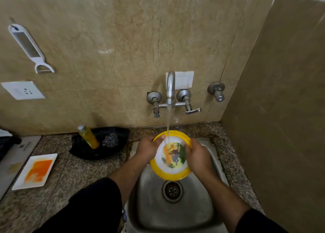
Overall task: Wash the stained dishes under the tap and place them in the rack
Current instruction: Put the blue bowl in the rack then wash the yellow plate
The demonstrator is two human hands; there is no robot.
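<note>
A round plate (171, 175) with a yellow rim and a coloured picture in its white middle is held tilted over the steel sink (153, 206). Water runs from the tap (170, 85) onto its upper part. My left hand (147, 149) grips the plate's left edge, thumb over the rim. My right hand (197, 156) grips the right edge, fingers on the face. A white rectangular dish (35, 171) smeared with orange stain lies on the counter at the left. No rack is in view.
A black tray (84, 151) behind the counter holds a yellow soap bottle (88, 137) and a steel scrubber (110, 140). A grater-peeler (29, 47) hangs on the wall above a socket (22, 90). A side wall (281, 109) stands close on the right. A board (12, 159) lies at far left.
</note>
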